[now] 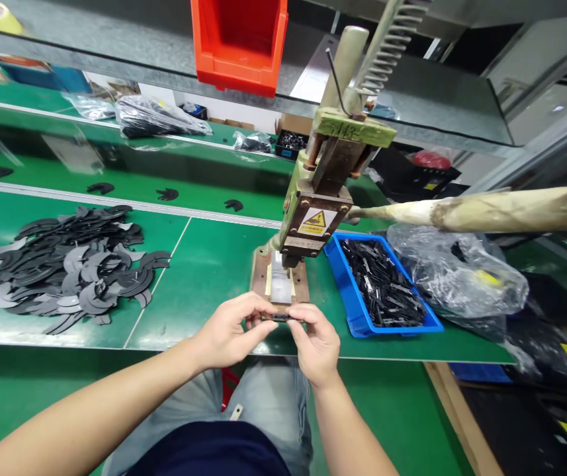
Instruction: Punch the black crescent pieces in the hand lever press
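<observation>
Both of my hands meet at the front of a hand press [320,198]. My left hand [236,329] pinches one end of a small black plastic part [280,317], and my right hand [315,338] pinches the other end. The part lies level between the fingertips, just in front of the press base [300,281]. On that base stands a pale metal fixture block [280,288], below the press ram. Right of the press, a blue bin [352,316] holds many thin black plastic pieces [380,284].
A heap of dark curved pieces [85,264] covers the left of the green table. Similar pieces [167,194] are spaced along the strip behind. The press lever [481,208] reaches far right, above clear plastic bags [456,271]. An orange bin [241,76] sits on the overhead shelf.
</observation>
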The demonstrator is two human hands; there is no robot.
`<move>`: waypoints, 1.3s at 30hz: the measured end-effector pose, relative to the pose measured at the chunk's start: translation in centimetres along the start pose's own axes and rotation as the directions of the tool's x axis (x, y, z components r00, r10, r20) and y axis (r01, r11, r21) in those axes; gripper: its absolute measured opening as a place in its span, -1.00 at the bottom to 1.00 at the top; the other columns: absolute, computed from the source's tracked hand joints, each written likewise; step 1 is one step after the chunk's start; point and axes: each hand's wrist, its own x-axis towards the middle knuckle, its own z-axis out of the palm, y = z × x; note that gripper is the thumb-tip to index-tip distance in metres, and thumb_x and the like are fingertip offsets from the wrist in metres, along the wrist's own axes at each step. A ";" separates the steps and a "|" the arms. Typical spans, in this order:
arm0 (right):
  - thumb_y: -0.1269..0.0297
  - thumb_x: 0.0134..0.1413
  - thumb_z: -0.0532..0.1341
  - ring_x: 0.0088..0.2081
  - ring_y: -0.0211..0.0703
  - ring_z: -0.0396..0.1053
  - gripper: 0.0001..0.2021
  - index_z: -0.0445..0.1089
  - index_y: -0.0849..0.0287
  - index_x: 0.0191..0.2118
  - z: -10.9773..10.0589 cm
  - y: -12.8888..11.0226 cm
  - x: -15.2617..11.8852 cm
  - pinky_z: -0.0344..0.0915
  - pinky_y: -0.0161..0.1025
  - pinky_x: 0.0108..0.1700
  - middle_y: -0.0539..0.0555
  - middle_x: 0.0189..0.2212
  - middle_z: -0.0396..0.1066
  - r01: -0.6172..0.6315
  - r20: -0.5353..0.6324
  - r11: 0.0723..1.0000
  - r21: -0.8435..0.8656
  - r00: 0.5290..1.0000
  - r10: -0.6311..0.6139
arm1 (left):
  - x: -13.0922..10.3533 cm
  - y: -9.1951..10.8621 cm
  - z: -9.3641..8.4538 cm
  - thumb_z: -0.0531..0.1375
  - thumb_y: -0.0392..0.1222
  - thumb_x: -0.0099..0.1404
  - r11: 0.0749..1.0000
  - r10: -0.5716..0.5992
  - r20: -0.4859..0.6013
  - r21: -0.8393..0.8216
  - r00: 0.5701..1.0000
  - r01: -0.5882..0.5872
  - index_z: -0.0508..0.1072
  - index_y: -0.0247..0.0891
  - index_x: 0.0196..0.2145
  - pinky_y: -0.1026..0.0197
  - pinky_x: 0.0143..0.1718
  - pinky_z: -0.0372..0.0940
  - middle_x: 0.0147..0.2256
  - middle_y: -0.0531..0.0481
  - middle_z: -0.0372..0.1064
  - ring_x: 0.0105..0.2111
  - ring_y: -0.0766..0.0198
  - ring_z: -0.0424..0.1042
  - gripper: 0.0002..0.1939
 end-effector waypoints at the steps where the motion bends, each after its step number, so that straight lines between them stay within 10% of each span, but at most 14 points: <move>1: 0.25 0.30 0.28 -0.03 -0.04 0.53 -0.86 0.56 -0.01 -0.07 -0.1 0.0 0.0 0.48 0.00 0.07 0.12 -0.12 0.58 0.004 0.007 1.000 -0.002 1.000 -0.004 | 0.1 0.0 0.1 0.29 -0.03 0.43 0.999 -0.029 0.004 -0.025 1.000 0.029 0.58 -0.20 -0.06 0.16 -0.26 0.39 -0.21 -0.10 0.53 -0.30 0.22 0.46 -0.76; 10: 0.31 0.34 0.23 0.02 -0.07 0.56 -0.76 0.58 -0.10 0.01 -0.8 -1.1 1.2 0.50 -0.02 0.11 0.07 -0.06 0.61 0.088 0.266 0.995 -0.037 0.961 -0.075 | 1.8 -1.6 0.7 0.50 0.07 0.19 0.657 -0.328 0.435 -0.532 0.838 0.533 0.37 -0.26 -0.32 0.27 -0.40 0.36 -0.39 0.03 0.48 -0.48 0.37 0.42 -0.55; 15: 0.23 0.30 0.28 0.10 -0.02 0.48 -0.74 0.53 -0.01 0.07 -4.7 -2.3 4.7 0.45 0.07 0.22 0.16 0.05 0.51 0.114 0.003 0.979 -0.171 0.993 -0.116 | 4.1 -4.5 0.0 0.50 0.05 0.19 0.750 -0.325 0.146 -0.563 0.934 0.349 0.42 -0.24 -0.05 0.22 -0.31 0.41 -0.39 0.09 0.46 -0.43 0.32 0.50 -0.48; 19: 0.18 0.23 0.36 -0.01 -0.11 0.50 -0.67 0.48 0.03 0.09 -8.5 -6.9 10.6 0.47 0.02 0.17 0.11 -0.02 0.48 0.308 -0.360 0.950 -0.048 0.882 -0.304 | 7.1 -7.7 -0.9 0.37 0.03 0.32 0.943 -0.266 -0.147 -0.242 0.953 0.226 0.48 -0.25 -0.21 0.16 -0.19 0.43 -0.31 -0.01 0.55 -0.32 0.23 0.56 -0.70; 22: -0.03 0.20 0.37 0.24 -0.02 0.41 -0.51 0.44 -0.05 0.20 -9.6 -11.7 14.7 0.33 0.09 0.35 0.10 0.16 0.39 0.513 -0.311 0.850 0.119 0.832 -0.459 | 8.8 -8.9 -1.1 0.27 -0.06 0.43 0.975 -0.097 -0.125 0.185 0.987 0.119 0.57 -0.20 -0.19 0.11 -0.09 0.42 -0.22 -0.04 0.62 -0.22 0.16 0.58 -0.83; 26: -0.06 0.12 0.40 -0.16 0.04 0.48 -0.64 0.55 0.04 -0.06 -8.7 -15.0 17.2 0.46 0.22 0.12 0.14 -0.22 0.43 0.581 -0.177 0.805 0.122 0.811 -0.558 | 10.0 -8.9 -0.8 0.22 -0.20 0.47 0.867 0.124 0.056 0.480 0.991 -0.135 0.63 -0.16 -0.16 0.05 0.07 0.39 -0.12 -0.04 0.65 -0.06 0.10 0.56 -0.85; 32: 0.23 0.14 0.35 -0.38 -0.10 0.36 -0.84 0.38 0.04 -0.41 -6.5 -13.4 14.0 0.49 0.13 -0.09 -0.03 -0.51 0.25 0.610 -0.330 0.789 0.080 0.763 -0.556 | 10.5 -8.8 -0.6 0.23 -0.25 0.46 0.841 0.191 0.094 0.497 0.977 -0.212 0.62 -0.19 -0.20 0.06 0.06 0.40 -0.15 -0.05 0.64 -0.05 0.11 0.56 -0.86; 39: 0.34 0.11 0.32 -0.21 -0.07 0.50 -0.80 0.36 0.09 -0.50 -5.7 -7.1 6.9 0.33 0.44 0.34 -0.05 -0.50 0.39 0.601 -0.266 0.787 -0.138 0.743 -0.614 | 10.3 -8.7 -0.4 0.24 -0.24 0.45 0.881 0.152 0.061 0.444 0.986 -0.163 0.61 -0.22 -0.21 0.10 0.00 0.41 -0.18 -0.06 0.63 -0.11 0.14 0.58 -0.88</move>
